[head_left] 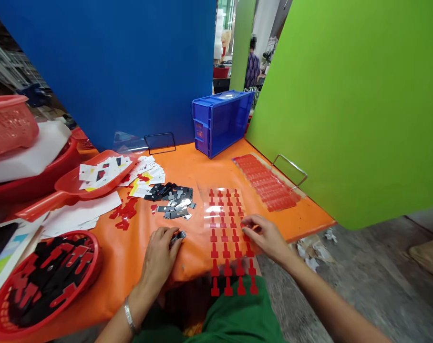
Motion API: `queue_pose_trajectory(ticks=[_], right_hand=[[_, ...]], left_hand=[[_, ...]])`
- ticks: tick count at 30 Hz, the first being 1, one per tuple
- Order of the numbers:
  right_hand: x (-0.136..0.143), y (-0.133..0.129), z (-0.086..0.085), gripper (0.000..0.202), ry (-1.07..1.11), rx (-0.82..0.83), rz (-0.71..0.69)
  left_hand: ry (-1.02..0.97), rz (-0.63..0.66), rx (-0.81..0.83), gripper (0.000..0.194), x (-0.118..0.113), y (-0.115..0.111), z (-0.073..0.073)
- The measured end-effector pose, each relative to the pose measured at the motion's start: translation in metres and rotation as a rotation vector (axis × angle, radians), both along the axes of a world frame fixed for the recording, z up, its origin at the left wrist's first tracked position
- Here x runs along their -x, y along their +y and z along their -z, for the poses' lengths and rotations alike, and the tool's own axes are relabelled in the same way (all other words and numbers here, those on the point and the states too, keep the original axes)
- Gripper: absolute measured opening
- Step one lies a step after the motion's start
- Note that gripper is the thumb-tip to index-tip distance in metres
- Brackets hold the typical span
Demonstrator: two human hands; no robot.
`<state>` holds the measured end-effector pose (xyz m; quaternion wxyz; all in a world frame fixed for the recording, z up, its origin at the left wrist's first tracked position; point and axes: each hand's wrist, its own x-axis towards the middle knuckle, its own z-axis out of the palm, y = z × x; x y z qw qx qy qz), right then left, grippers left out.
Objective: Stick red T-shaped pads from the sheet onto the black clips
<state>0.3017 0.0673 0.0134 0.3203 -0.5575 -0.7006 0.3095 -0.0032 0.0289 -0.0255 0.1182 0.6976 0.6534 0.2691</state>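
My left hand (161, 252) rests over the orange table with its fingers closed on a small metal piece (180, 236). On the right, my right hand (264, 237) touches the right edge of a clear sheet (208, 209) bearing rows of red T-shaped stickers (224, 235); its thumb and index finger are pinched together, and whatever lies between them is too small to make out. The sheet's near end hangs past the table edge over the green clothing. Beyond my left hand is a pile of metal pieces (177, 202), with loose red pieces (125, 213) to its left.
A red basket (95, 267) of black and red pieces stands near left. Behind it is a red scoop (64, 184) with cards. A blue bin (202, 128) stands at the back, and red sticker sheets (266, 181) lie right. A person (252, 69) is in the background.
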Motion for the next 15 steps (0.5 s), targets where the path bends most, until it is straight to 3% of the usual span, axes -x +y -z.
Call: queue_pose_trajectory(ticks=[4, 7, 11, 15], right_hand=[[0.039, 0.04, 0.026, 0.011, -0.054, -0.201, -0.039], [0.051, 0.06, 0.041, 0.013, -0.081, -0.283, 0.005], [0.053, 0.067, 0.053, 0.015, -0.078, -0.342, 0.045], [0.053, 0.064, 0.055, 0.016, -0.033, -0.329, 0.063]], left_hand=[[0.004, 0.081, -0.106, 0.023, -0.029, 0.018, -0.006], [0.031, 0.168, -0.117, 0.024, -0.06, 0.034, -0.008], [0.146, 0.205, -0.11, 0.034, -0.092, 0.049, -0.002], [0.243, 0.232, -0.049, 0.047, -0.101, 0.054, 0.01]])
